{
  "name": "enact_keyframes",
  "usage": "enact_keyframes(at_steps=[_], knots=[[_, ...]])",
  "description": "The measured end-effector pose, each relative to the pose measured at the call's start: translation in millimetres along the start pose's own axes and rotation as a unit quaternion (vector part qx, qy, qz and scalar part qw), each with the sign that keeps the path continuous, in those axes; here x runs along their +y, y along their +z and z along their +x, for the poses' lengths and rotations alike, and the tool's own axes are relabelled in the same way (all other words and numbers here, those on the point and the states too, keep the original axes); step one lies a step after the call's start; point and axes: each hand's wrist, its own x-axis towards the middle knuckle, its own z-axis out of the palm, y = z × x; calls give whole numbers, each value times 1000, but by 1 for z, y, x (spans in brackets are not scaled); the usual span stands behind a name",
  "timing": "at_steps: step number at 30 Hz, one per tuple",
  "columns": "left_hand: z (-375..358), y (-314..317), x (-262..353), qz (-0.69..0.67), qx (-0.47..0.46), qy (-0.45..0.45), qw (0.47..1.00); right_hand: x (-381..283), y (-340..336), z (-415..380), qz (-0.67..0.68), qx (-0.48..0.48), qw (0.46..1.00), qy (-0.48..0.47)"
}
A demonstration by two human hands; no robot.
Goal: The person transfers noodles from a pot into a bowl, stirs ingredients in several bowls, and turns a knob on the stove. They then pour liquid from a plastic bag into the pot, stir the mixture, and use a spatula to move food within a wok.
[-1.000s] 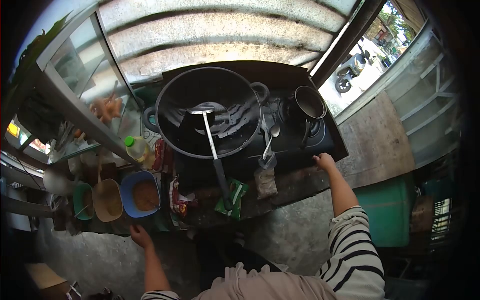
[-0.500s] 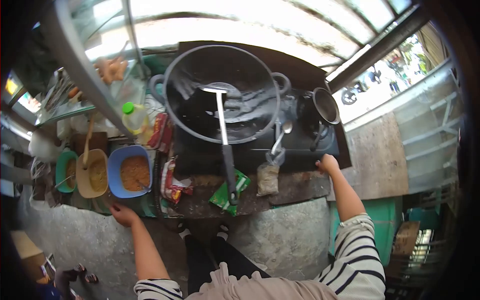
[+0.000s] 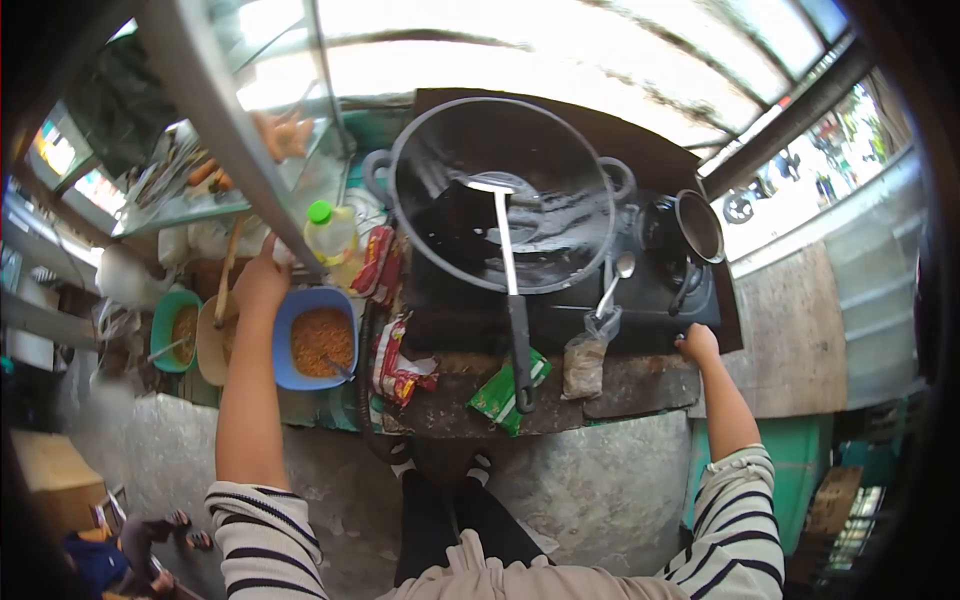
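Observation:
My left hand reaches over the beige bowl, a finger stretched toward the items behind it; no held thing shows. Beside it are a blue bowl of orange-brown crumbly food with a spoon in it and a green bowl. A wooden handle sticks up from the beige bowl. At the stove's front right edge, my right hand has its fingers curled around something small that I cannot make out. A large wok stands on the stove, with a black-handled spatula lying across it.
A small pan stands on the right. Along the front lie a green packet, a bag of pale contents with a spoon, and red packets. A green-capped bottle stands near a metal post. A person is at lower left.
My left hand has moved up and forward from the counter's front edge to over the beige bowl. My right hand stays at the stove's edge. The view has shifted left.

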Motion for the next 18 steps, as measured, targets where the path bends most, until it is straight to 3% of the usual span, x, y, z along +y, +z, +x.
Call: enact_keyframes(at_steps=[2,8,10,12,13,14,15,16,17,18], knots=[[14,25,-14,-29,58,40,997,5,4,2,46,-38,998,24],[-40,-4,-30,-126,198,84,968,31,49,10,234,-28,970,51],[-73,-10,-52,-61,291,113,948,31,56,1,326,-23,942,73],[-133,-33,-35,-156,348,111,918,28,65,-6,503,-70,849,149],[-166,-34,-32,-220,302,79,924,21,67,-12,580,-101,784,199],[-198,-18,-23,-224,391,146,881,11,64,-32,661,-67,714,222],[-238,-6,-21,-300,326,199,874,-1,67,-48,713,-35,659,235],[-267,0,8,-195,459,325,804,-14,68,-64,761,-1,600,246],[-300,21,27,-237,416,342,809,-30,54,-96,783,-24,604,150],[-325,24,61,-295,330,403,801,-45,37,-128,758,-89,643,58]])
